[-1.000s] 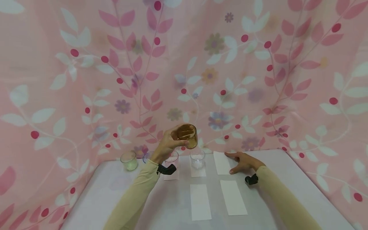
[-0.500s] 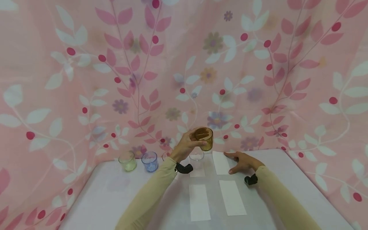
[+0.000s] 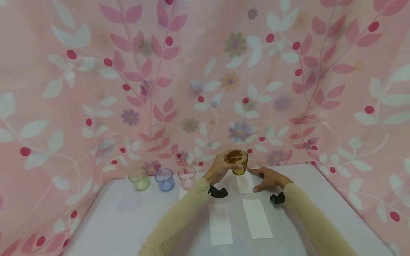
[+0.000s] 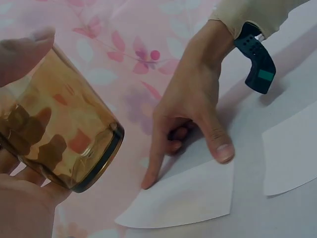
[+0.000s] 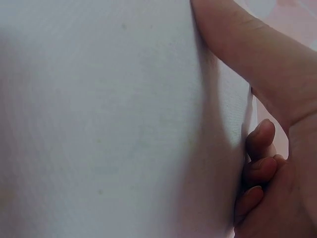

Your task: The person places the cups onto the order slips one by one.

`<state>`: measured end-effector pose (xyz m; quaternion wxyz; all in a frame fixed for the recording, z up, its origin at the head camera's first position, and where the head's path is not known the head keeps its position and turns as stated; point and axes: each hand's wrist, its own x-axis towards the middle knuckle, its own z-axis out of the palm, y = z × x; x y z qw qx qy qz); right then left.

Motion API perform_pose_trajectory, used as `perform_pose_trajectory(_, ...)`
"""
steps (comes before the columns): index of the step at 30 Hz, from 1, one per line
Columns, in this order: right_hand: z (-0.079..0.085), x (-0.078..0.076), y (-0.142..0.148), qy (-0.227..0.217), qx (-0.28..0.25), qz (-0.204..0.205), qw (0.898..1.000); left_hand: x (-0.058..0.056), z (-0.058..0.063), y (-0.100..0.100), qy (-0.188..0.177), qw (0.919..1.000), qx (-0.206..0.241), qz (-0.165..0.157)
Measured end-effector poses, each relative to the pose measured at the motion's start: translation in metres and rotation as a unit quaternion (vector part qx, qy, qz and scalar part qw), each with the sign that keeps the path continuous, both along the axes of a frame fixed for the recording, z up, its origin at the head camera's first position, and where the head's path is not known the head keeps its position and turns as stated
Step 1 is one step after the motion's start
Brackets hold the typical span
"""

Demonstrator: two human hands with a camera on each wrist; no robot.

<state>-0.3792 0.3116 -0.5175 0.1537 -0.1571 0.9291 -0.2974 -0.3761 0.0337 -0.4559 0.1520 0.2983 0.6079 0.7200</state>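
Fingers of our left hand [image 3: 220, 168] are wrapped round an amber glass [image 4: 74, 126], with the thumb laid along its near side in the head view and the other fingers beneath and behind it in the left wrist view, where some show dimly through the tinted wall. We hold the glass off the desk [image 3: 128, 217] with its rim up, in front of the upper end of a white paper [image 3: 245, 185] in the head view and apart from it in the left wrist view. On that paper's far edge lies the outstretched index finger of our right hand [image 3: 269, 178], which grips nothing; its thumb is spread away toward the near right side of the paper, and its remaining fingers are loosely bent under the palm. Around each wrist we wear a dark band, the left band [image 3: 218, 192] and the right band [image 3: 277, 198], just below our beige sleeves [image 3: 180, 211]. Nearer to us, side by side and apart, lie two more white sheets, the left sheet [image 3: 221, 224] and the right sheet [image 3: 257, 218]. Off to the left, along the far edge, we see a green glass [image 3: 139, 180], a blue glass [image 3: 164, 180] and a pink glass [image 3: 187, 179] standing upright in a row. Behind everything hangs a pink cloth [image 3: 198, 64] printed with leaves and flowers.
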Motion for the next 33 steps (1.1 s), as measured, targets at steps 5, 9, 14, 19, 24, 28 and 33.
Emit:
perform_pose_trajectory(5,-0.001,-0.001,0.001,-0.007,-0.001,-0.010,1.000,0.000,-0.015,0.011,-0.023,0.9991,-0.013,0.033)
perform_pose_trajectory(9,-0.001,-0.001,0.002,-0.011,-0.006,-0.012,1.000,0.001,-0.026,0.022,-0.034,0.9972,-0.034,0.057)
perform_pose_trajectory(14,0.001,0.001,0.001,0.000,0.005,-0.015,1.000,0.004,-0.038,0.035,-0.047,0.9949,-0.058,0.067)
perform_pose_trajectory(19,0.002,0.002,-0.002,-0.005,0.003,-0.027,1.000,0.005,-0.048,0.040,-0.063,0.9931,-0.066,0.074)
perform_pose_trajectory(24,0.003,0.002,-0.004,-0.006,0.004,-0.025,1.000,0.005,-0.057,0.042,-0.056,0.9904,-0.074,0.102)
perform_pose_trajectory(28,0.003,0.001,-0.004,-0.001,0.004,-0.020,1.000,0.003,-0.063,0.047,-0.057,0.9878,-0.072,0.126)
perform_pose_trajectory(33,0.002,0.000,-0.002,0.001,0.002,-0.017,1.000,0.000,-0.068,0.052,-0.065,0.9865,-0.069,0.134)
